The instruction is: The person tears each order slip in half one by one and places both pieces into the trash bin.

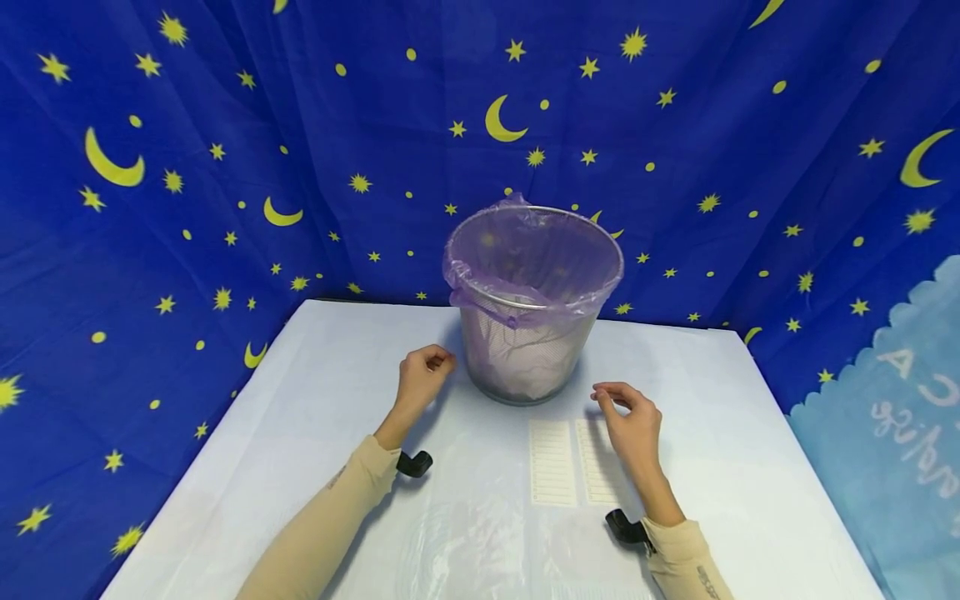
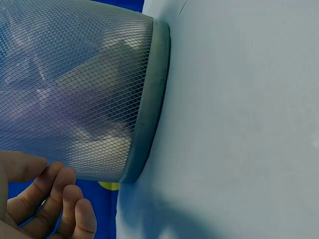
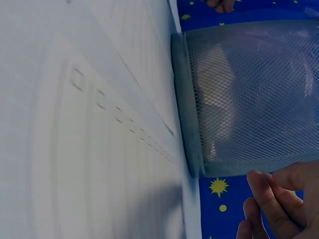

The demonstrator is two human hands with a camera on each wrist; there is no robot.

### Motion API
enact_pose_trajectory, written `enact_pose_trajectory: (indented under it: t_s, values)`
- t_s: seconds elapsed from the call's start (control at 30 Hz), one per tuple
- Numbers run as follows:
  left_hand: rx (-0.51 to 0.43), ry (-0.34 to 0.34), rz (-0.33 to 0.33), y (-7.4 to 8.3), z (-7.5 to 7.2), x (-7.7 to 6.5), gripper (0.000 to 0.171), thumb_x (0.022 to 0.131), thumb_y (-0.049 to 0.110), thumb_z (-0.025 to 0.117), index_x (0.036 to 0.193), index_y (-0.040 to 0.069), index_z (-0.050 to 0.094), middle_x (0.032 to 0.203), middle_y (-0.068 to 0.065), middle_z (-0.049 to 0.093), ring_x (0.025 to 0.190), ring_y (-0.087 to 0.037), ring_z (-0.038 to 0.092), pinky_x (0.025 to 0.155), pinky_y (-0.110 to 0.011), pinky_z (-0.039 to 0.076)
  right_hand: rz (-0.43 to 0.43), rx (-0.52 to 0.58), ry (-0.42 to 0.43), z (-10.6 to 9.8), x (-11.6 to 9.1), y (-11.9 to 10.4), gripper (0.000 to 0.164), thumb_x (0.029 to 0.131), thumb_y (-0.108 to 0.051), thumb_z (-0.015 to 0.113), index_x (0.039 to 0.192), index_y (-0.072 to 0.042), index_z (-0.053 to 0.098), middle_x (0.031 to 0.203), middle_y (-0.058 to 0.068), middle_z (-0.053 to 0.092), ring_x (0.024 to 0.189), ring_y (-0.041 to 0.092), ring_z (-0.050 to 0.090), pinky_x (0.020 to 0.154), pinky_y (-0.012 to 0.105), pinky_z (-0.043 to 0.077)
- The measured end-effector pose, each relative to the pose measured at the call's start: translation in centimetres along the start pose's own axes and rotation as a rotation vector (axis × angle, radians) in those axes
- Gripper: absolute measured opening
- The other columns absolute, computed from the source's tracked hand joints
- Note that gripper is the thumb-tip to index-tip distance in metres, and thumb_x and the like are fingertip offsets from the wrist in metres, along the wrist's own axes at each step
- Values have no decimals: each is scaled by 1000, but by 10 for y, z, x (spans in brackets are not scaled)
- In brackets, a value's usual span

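Observation:
A round wire-mesh wastebasket (image 1: 543, 358) stands upright near the table's far edge. Its purple plastic bag liner (image 1: 480, 287) is folded over the rim and knotted at the front. Pale crumpled material shows through the mesh in the left wrist view. To the left of the basket is my left hand (image 1: 422, 379), fingers loosely bent, thumb close to the fingertips and nothing held. My right hand (image 1: 633, 421) hovers at the basket's lower right, also loosely bent and holding nothing; its fingers (image 3: 266, 199) appear beside the mesh in the right wrist view.
Two lined paper sheets (image 1: 552, 475) with small checkboxes lie side by side in front of the basket, the right one partly under my right hand. A white sheet covers the table (image 1: 352, 358). Blue star-and-moon cloth (image 1: 420, 108) hangs behind; a light-blue lettered panel (image 1: 885, 433) is at right.

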State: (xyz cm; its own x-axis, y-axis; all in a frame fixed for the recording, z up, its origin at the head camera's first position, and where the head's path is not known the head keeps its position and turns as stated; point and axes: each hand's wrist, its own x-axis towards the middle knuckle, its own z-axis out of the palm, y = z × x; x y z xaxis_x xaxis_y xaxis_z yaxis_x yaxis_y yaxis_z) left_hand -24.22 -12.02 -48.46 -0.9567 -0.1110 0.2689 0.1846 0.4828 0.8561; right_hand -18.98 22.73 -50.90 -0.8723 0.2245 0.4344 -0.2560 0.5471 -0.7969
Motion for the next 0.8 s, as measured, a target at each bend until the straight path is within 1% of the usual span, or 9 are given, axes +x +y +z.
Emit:
enact_pose_trajectory:
  t_s: [0.1, 0.2, 0.5, 0.67, 0.8]
  values:
    - [-11, -10, -19, -2, 2, -2, 10, 96, 11, 74, 89, 6, 80, 81, -7, 76, 71, -11, 64, 70, -26, 50, 7, 14, -12, 2, -3, 2, 8, 98, -7, 74, 100, -9, 81, 88, 3, 81, 96, 19, 74, 91, 12, 49]
    - [-24, -16, -34, -3, 4, -4, 11, 97, 12, 73, 88, 7, 80, 80, -7, 76, 70, -12, 64, 69, -26, 49, 5, 30, -22, 3, -6, 3, 8, 98, -7, 73, 100, -10, 81, 88, 3, 81, 94, 19, 74, 90, 13, 50]
    - [-28, -18, -51, -11, 10, -11, 12, 96, 15, 75, 87, 9, 80, 80, -5, 76, 70, -10, 64, 69, -25, 50, 12, 45, -38, 6, -9, 5, 8, 98, -10, 74, 98, -13, 82, 85, 0, 81, 87, 15, 75, 86, 10, 48]
    - [-41, -11, -49, -18, 14, -19, 12, 97, 14, 74, 88, 8, 79, 80, -6, 76, 71, -11, 65, 68, -25, 50, 18, 39, -56, 8, -12, 8, 7, 98, -13, 75, 97, -15, 82, 85, -1, 81, 87, 14, 76, 87, 10, 47]
    - [-35, -4, -57, -22, 19, -28, 10, 96, 10, 74, 88, 8, 80, 79, -5, 76, 68, -9, 65, 66, -24, 51, 15, 52, -104, 9, -17, 11, 8, 97, -12, 77, 97, -18, 82, 86, -4, 81, 86, 10, 76, 90, 13, 47]
